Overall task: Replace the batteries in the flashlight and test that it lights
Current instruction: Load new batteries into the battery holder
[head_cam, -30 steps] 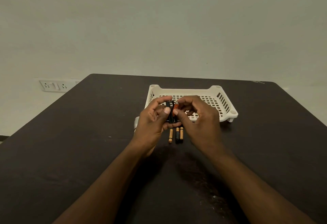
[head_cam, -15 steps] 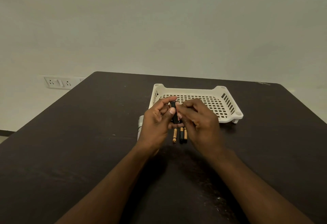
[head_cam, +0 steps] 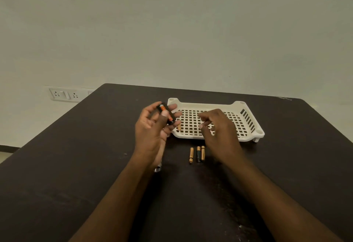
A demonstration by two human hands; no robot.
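My left hand (head_cam: 152,132) grips a small black battery holder (head_cam: 169,116) with an orange-labelled cell in it, raised above the table beside the tray's left corner. My right hand (head_cam: 217,131) hovers over the white slotted tray (head_cam: 248,121), fingers loosely curled and holding nothing I can see. One gold battery (head_cam: 179,127) lies inside the tray at its near left. Three more batteries (head_cam: 198,154) lie side by side on the table in front of the tray. The silver flashlight body (head_cam: 158,169) peeks out from under my left wrist.
The dark table (head_cam: 76,165) stretches wide on both sides. A wall socket strip (head_cam: 64,94) sits on the wall behind the table's left corner.
My hands have separated: the right let go of the holder and moved right over the tray, the left lifted the holder up and left. A gold battery now lies in the tray.
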